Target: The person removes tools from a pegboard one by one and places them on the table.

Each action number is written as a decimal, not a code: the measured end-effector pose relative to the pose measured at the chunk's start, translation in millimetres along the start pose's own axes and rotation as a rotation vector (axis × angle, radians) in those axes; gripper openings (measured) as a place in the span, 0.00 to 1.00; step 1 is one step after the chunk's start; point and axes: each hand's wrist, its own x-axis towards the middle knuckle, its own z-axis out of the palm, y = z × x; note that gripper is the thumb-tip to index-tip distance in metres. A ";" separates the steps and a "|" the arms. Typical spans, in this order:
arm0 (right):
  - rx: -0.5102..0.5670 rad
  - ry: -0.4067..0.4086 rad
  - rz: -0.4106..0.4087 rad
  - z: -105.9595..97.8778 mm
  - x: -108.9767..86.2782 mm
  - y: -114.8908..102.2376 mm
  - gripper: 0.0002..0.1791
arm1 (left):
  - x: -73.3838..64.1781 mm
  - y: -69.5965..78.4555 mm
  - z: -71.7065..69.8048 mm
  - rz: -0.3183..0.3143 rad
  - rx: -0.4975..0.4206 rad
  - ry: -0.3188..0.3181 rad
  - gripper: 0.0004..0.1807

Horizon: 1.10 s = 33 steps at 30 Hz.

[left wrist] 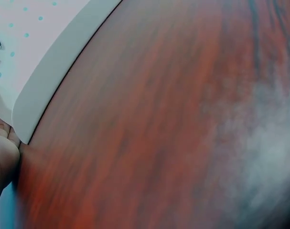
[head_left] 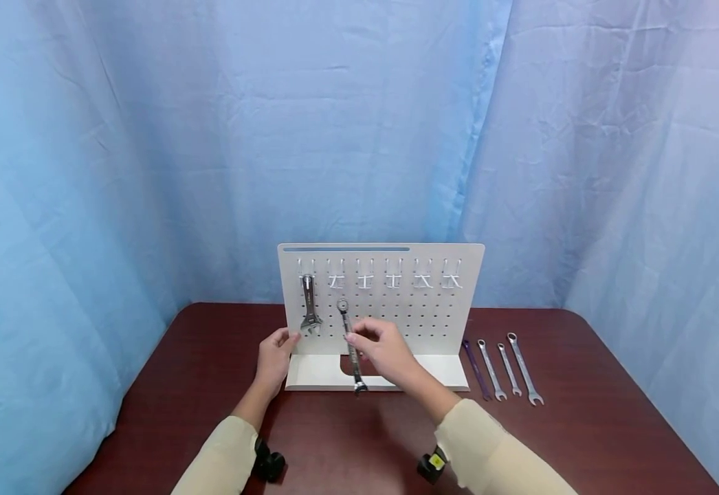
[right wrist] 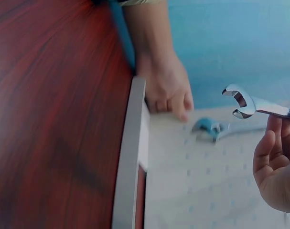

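Observation:
My right hand (head_left: 385,349) pinches a silver combination wrench (head_left: 355,361) by the middle of its shaft, in front of the white pegboard (head_left: 424,344). Its ring end is up, below the second hook from the left, and its open end points down. In the right wrist view the wrench's open-end head (right wrist: 245,102) shows apart from the board. My left hand (head_left: 275,357) grips the board's lower left edge, thumb on the front face and fingers behind. Just above it an adjustable wrench (head_left: 309,302) hangs from the leftmost hook, head down.
Several white hooks (head_left: 393,280) line the board's upper part. On the dark red table (head_left: 576,364), right of the stand, lie a purple wrench (head_left: 476,370) and three silver wrenches (head_left: 525,368). Blue curtains (head_left: 359,137) surround the table.

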 end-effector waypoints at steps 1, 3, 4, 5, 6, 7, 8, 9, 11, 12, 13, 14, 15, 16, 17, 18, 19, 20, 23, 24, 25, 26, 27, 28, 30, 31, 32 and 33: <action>-0.003 0.000 0.006 -5.8 -3.2 3.2 0.07 | 0.0 0.0 -0.2 0.003 0.003 0.006 0.11; -0.020 -0.011 0.021 -19.1 -10.1 9.4 0.07 | 0.1 0.0 -0.6 0.005 -0.002 0.010 0.11; -0.030 -0.022 0.032 -26.6 -13.9 11.9 0.07 | 0.2 0.4 -0.6 0.004 -0.004 0.009 0.10; -0.044 -0.035 0.039 -34.4 -17.7 15.1 0.07 | 0.3 0.8 -0.4 0.003 -0.008 0.008 0.10; -0.060 -0.052 0.045 -42.5 -21.5 18.2 0.07 | 0.4 1.1 -0.1 0.004 -0.012 0.004 0.10; -0.079 -0.070 0.058 -50.9 -25.5 20.7 0.07 | 0.7 1.3 0.5 0.004 -0.015 -0.001 0.10; -0.101 -0.091 0.067 -59.4 -29.4 23.2 0.07 | 0.8 1.5 1.0 0.005 -0.020 -0.008 0.10; -0.113 -0.111 0.079 -68.0 -33.0 25.7 0.07 | 1.1 1.2 1.4 0.007 -0.022 -0.010 0.11; -0.134 -0.132 0.108 -84.9 -39.1 31.4 0.07 | 1.1 1.5 1.8 0.009 -0.019 -0.006 0.11; -0.137 -0.132 0.128 -93.1 -41.7 33.7 0.07 | 1.2 1.4 1.9 0.010 -0.019 -0.004 0.10; -0.133 -0.126 0.151 -101.5 -43.9 36.3 0.07 | 1.5 1.1 1.8 0.012 -0.019 -0.002 0.11; -0.137 -0.111 0.173 -109.5 -46.2 38.8 0.07 | 1.6 1.5 1.7 0.014 -0.021 -0.001 0.11; -0.150 -0.095 0.190 -118.3 -48.5 41.7 0.07 | 1.7 2.0 1.6 0.015 -0.020 0.001 0.11; -0.170 -0.071 0.206 -127.0 -51.0 44.3 0.06 | 1.9 2.4 1.8 0.015 -0.020 0.002 0.10; -0.179 -0.052 0.218 -135.6 -53.4 47.5 0.07 | 2.0 2.7 1.8 0.015 -0.020 0.001 0.10; -0.181 -0.035 0.236 -143.9 -55.9 50.8 0.07 | 2.1 2.9 2.0 0.014 -0.019 0.000 0.10; -0.199 -0.020 0.252 -152.6 -58.6 54.4 0.07 | 2.3 2.8 2.3 0.012 -0.016 0.001 0.10; -0.226 -0.008 0.258 -161.4 -61.3 58.5 0.08 | 2.3 2.9 2.4 0.010 -0.014 0.002 0.10; -0.284 0.016 0.281 -187.6 -68.5 74.2 0.09 | 2.5 0.5 2.3 0.003 -0.006 0.009 0.10; -0.313 0.025 0.299 -196.6 -70.8 80.0 0.09 | 2.7 -0.7 2.1 0.003 -0.006 0.007 0.10; -0.348 0.037 0.317 -205.7 -73.2 85.9 0.09 | 2.9 -1.6 1.9 0.003 -0.006 0.008 0.10; -0.380 0.051 0.334 -214.8 -75.1 92.4 0.10 | 2.9 -2.4 1.6 0.002 -0.006 0.007 0.10; -0.406 0.062 0.358 -223.3 -77.3 98.5 0.11 | 2.7 -3.0 1.3 0.002 -0.005 0.008 0.10; -0.426 0.077 0.382 -232.1 -79.8 104.8 0.11 | 2.7 -3.3 1.7 0.002 -0.002 0.009 0.10; -0.481 0.101 0.416 -248.0 -85.0 115.3 0.13 | 2.6 -3.8 2.0 0.006 -0.001 0.012 0.11; -0.496 0.112 0.435 -255.0 -87.2 120.0 0.14 | 2.6 -3.7 2.3 0.010 0.000 0.014 0.10; -0.491 0.122 0.453 -261.1 -89.5 124.2 0.15 | 2.6 -3.6 2.4 0.011 -0.001 0.014 0.10; -0.505 0.134 0.461 -266.6 -91.6 128.0 0.16 | 2.5 -3.5 2.5 0.014 -0.002 0.012 0.11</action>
